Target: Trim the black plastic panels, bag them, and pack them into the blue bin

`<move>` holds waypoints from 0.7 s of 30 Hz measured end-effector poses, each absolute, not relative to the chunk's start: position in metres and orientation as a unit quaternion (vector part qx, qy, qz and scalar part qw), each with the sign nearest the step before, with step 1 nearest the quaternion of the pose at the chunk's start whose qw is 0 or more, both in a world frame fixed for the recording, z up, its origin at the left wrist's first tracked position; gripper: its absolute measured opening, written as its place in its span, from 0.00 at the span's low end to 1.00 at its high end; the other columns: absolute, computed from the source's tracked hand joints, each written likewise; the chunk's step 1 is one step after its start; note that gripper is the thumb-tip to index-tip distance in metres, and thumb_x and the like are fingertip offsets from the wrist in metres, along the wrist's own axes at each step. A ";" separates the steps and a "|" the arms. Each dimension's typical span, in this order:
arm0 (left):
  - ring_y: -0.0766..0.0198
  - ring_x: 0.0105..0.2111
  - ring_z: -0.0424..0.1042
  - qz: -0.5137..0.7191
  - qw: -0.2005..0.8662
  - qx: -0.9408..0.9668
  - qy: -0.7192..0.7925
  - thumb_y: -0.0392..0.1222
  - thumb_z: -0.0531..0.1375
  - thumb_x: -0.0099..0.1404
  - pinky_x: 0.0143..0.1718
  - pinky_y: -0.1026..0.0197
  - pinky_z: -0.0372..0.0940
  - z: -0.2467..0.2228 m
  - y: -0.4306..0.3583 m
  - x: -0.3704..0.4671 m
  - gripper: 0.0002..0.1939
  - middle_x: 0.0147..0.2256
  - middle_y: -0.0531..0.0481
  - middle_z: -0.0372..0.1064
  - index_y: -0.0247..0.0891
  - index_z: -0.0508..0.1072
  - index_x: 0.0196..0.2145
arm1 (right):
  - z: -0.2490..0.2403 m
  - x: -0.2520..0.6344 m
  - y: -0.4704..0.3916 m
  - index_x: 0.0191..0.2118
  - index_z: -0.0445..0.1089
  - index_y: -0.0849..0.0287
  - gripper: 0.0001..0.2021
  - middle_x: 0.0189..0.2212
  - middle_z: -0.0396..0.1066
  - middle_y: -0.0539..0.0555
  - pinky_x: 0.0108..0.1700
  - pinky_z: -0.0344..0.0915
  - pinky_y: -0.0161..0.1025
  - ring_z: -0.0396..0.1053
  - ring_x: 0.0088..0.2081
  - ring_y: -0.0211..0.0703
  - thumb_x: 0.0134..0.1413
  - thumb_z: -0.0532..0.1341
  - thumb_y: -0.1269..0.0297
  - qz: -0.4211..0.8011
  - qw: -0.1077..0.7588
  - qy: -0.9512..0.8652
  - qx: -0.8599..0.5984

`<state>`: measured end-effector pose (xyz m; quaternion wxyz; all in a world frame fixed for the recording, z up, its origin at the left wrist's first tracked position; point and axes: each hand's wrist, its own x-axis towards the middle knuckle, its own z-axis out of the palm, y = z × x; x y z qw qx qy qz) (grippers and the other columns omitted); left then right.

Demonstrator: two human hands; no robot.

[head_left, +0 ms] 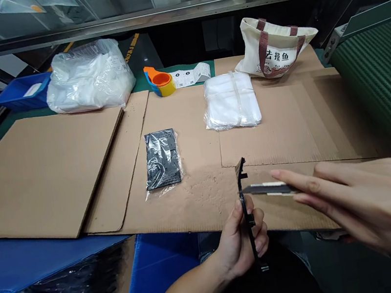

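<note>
My left hand (238,241) grips a thin black plastic part (250,232) by its middle, holding it on edge just past the table's front edge. Small tabs stick out along the part's right side. In my right hand (368,203) is a utility knife (271,188), pinched between thumb and fingers. The knife's dark tip points left and meets or nearly meets the part's edge above my left fingers. On the cardboard to the left lies a flat black part in a clear plastic bag (162,159).
Cardboard sheets (47,170) cover the table's left. Behind are a blue tray (23,92), a stuffed plastic bag (90,76), an orange tape dispenser (161,80), a paper strip (191,75), a stack of clear bags (231,101) and a cloth tote (273,50). A green conveyor belt (387,71) runs at right.
</note>
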<state>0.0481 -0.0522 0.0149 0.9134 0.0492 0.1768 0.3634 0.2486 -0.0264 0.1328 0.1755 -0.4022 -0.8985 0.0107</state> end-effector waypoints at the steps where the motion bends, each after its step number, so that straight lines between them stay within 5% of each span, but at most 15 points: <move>1: 0.74 0.10 0.48 0.362 0.914 0.054 0.177 0.57 0.60 0.62 0.10 0.71 0.48 0.015 -0.052 0.048 0.20 0.17 0.61 0.56 0.42 0.57 0.28 | 0.132 0.249 -0.026 0.63 0.60 0.54 0.21 0.23 0.65 0.48 0.20 0.52 0.38 0.60 0.19 0.35 0.67 0.50 0.60 0.000 0.178 -0.897 -0.403; 8: 0.74 0.10 0.48 0.362 0.913 0.061 0.180 0.57 0.61 0.61 0.10 0.70 0.49 0.016 -0.054 0.049 0.20 0.18 0.61 0.56 0.42 0.57 0.27 | 0.131 0.248 -0.023 0.65 0.57 0.53 0.23 0.24 0.67 0.49 0.20 0.55 0.35 0.62 0.20 0.36 0.69 0.45 0.57 -0.021 0.202 -0.888 -0.412; 13: 0.73 0.12 0.58 0.393 0.896 0.031 0.201 0.50 0.66 0.57 0.10 0.71 0.54 0.020 -0.045 0.042 0.16 0.18 0.59 0.63 0.39 0.64 0.28 | 0.137 0.247 -0.022 0.58 0.65 0.46 0.17 0.27 0.73 0.48 0.22 0.62 0.32 0.69 0.24 0.36 0.66 0.52 0.59 0.196 0.223 -0.872 -0.390; 17: 0.65 0.32 0.76 0.548 0.755 -0.009 0.359 0.39 0.68 0.56 0.32 0.67 0.71 0.032 -0.025 0.027 0.11 0.33 0.52 0.77 0.37 0.72 0.36 | 0.082 0.260 -0.020 0.53 0.70 0.47 0.16 0.35 0.76 0.52 0.36 0.70 0.38 0.74 0.38 0.45 0.65 0.53 0.55 0.248 0.330 -0.714 -0.566; 21: 0.54 0.46 0.75 0.580 0.690 0.013 0.434 0.34 0.69 0.49 0.50 0.56 0.69 0.036 -0.019 0.018 0.25 0.40 0.48 0.78 0.37 0.75 0.46 | -0.012 0.265 -0.029 0.51 0.72 0.55 0.19 0.35 0.72 0.56 0.39 0.68 0.44 0.70 0.37 0.47 0.63 0.53 0.52 0.225 0.293 -0.659 -0.655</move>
